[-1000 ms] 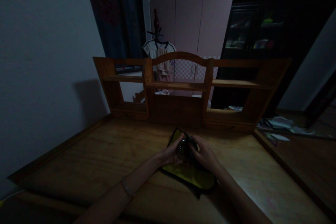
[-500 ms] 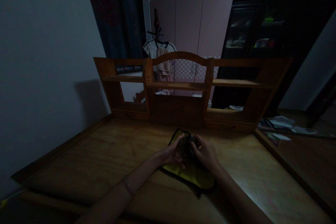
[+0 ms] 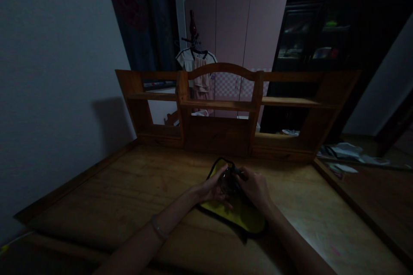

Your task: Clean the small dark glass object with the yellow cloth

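Note:
The room is dim. On the wooden desk (image 3: 129, 197) lies a yellow cloth with a dark border (image 3: 245, 219). Over it, both my hands close around a small dark round object (image 3: 229, 180); I cannot make out what it is. My left hand (image 3: 213, 190) cups it from the left with its fingers curled under. My right hand (image 3: 254, 188) grips it from the right, its fingers pressed on top. A thin bracelet sits on my left wrist (image 3: 156, 227).
A wooden shelf unit (image 3: 222, 107) stands along the desk's back edge. A wall rises on the left. Behind are a pink wardrobe (image 3: 238, 34), hanging clothes (image 3: 195, 66) and a dark cabinet (image 3: 309, 38). Papers (image 3: 345, 152) lie to the right.
My hands have shifted slightly around the dark object; my right hand's fingers have moved further over its top. The cloth stays where it was.

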Demonstrator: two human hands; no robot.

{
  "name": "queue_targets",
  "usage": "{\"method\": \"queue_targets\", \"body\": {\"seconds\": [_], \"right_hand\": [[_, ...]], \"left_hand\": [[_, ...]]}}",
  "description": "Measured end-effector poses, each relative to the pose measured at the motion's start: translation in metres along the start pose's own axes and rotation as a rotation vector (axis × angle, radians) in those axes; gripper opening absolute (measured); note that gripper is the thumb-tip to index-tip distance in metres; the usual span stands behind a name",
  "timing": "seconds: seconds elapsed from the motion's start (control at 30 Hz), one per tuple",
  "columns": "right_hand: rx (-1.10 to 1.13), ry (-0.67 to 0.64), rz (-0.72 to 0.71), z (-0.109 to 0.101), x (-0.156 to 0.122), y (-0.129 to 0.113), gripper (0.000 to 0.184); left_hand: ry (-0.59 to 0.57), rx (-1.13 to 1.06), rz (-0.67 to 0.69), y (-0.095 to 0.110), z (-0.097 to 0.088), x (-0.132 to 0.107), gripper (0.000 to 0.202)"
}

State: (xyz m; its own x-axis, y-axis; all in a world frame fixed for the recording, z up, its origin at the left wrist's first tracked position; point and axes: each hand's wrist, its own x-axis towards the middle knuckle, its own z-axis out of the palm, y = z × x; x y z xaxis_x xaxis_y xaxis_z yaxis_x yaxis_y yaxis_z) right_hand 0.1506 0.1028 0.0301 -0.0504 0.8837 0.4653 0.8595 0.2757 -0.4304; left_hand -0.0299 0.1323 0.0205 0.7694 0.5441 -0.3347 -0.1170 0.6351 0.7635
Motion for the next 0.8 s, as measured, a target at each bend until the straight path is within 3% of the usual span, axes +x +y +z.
{"method": "queue_targets", "body": {"seconds": [0.47, 0.8], "right_hand": [[0.054, 0.153, -0.036, 0.005, -0.005, 0.003, 0.026], [0.153, 0.054, -0.156, -0.008, -0.004, -0.006, 0.026]], "left_hand": [[0.041, -0.038, -0.018, 0.001, 0.002, -0.001, 0.072], [0.095, -0.053, -0.042, 0.005, 0.006, -0.005, 0.078]]}}
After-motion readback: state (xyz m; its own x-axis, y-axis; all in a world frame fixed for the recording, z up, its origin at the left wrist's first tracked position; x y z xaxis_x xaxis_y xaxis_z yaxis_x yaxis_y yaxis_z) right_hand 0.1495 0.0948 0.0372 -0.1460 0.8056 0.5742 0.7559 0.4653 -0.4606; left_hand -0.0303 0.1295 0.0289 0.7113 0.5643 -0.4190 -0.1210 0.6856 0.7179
